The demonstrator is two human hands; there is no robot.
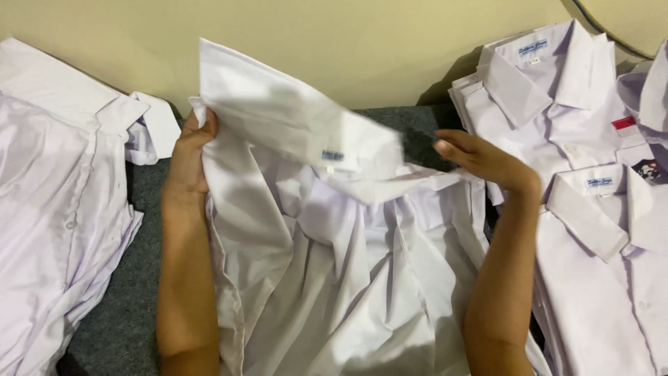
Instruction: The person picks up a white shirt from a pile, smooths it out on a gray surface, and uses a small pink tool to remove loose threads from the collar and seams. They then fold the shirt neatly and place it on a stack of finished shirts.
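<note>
We see a crumpled white cotton shirt (334, 278) spread across the middle of a dark grey carpeted surface (118, 320), its collar end lifted toward the beige wall (362, 42). The left hand (189, 157) has its grip clenched on the shirt's left shoulder edge, fingers tucked behind the fabric. The right hand (487, 161) lies at the right end of the collar, fingers extended and touching the cloth; we cannot tell whether that grip is closed. To the left lies a loose heap of white shirts (56, 209), unfolded. To the right sits a stack of folded white collared shirts (550, 90), with another folded white shirt (612, 278) just beside the right forearm.
</note>
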